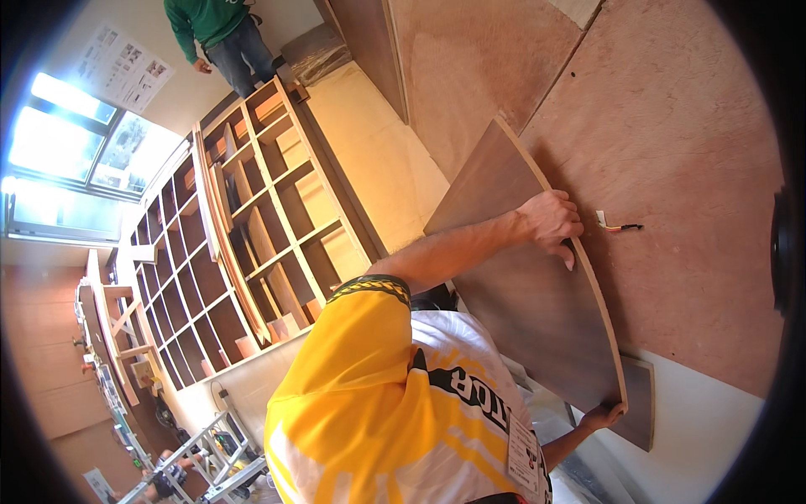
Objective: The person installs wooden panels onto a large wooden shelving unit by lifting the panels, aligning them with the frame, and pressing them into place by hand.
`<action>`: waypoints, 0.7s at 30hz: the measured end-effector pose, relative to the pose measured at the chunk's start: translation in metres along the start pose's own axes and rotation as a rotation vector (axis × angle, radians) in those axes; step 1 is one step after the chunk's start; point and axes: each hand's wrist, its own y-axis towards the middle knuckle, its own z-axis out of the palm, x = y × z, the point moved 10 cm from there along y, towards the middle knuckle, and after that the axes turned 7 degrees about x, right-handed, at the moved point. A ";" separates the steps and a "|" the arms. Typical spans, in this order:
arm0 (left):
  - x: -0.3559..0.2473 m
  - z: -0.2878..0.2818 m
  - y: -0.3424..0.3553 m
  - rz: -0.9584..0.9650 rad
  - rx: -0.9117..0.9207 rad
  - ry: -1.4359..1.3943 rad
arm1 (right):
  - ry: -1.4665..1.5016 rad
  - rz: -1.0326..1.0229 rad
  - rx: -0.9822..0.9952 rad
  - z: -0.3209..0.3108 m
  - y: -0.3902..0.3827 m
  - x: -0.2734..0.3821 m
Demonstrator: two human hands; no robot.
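reddish ply sheeting (688,160) fills most of upper r. of frame, short wire stub (620,226) poking out of it; window (63,147) far l., timber grid frame (321,231) upper l. to ctr., co-worker in green top (214,25) at top l. beyond it, ladder (227,483) at lower l.

obs: brown board (525,311), large + flat, r. of ctr., in front of the ply. long axis runs upper l. to lower r.; pale cut edge along its r. side, bowed in view (prob. lens)

l. hand (550,222): clamped on pale edge, a bit above midpt., fingers over the edge, thumb on near face; forearm crosses the board's face. r. hand (603,416): at bottom r. corner, fingers curled round the lower end, pinching it; partly hidden, exact finger placement can't tell

key relation: hands spaced well apart along the board's long axis, bulk of board lying l. of the line between them. l. hand nearer upper end, tho top corner sticks out past it; r. hand right at lower end. pale edge faces the ply; touching or not, can't tell

also: smaller brown board (642,401) just behind the lower r. corner, against white surface (705,407); contact w/ big one unclear
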 end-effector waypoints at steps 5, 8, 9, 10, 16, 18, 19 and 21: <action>0.004 -0.002 -0.007 -0.013 0.023 0.025 | -0.088 -0.028 0.012 0.013 0.022 0.001; 0.005 -0.007 -0.014 -0.029 0.007 0.012 | -0.157 -0.049 -0.018 0.018 0.031 -0.002; 0.005 -0.010 -0.017 -0.036 -0.007 0.005 | -0.270 -0.055 -0.050 0.017 0.031 0.002; 0.004 -0.009 -0.017 -0.039 -0.005 -0.009 | -0.383 -0.062 -0.082 0.015 0.031 0.008; -0.003 -0.015 -0.027 -0.151 -0.045 -0.032 | -1.208 -0.039 -0.123 0.054 0.021 0.066; -0.003 -0.012 -0.022 -0.199 -0.018 -0.048 | -1.325 0.060 -0.116 0.047 0.023 0.067; -0.005 -0.013 -0.022 -0.188 -0.027 -0.032 | -1.326 0.030 -0.108 0.050 0.023 0.070; -0.005 -0.013 -0.023 -0.150 -0.038 -0.012 | -1.331 -0.015 -0.107 0.065 0.023 0.074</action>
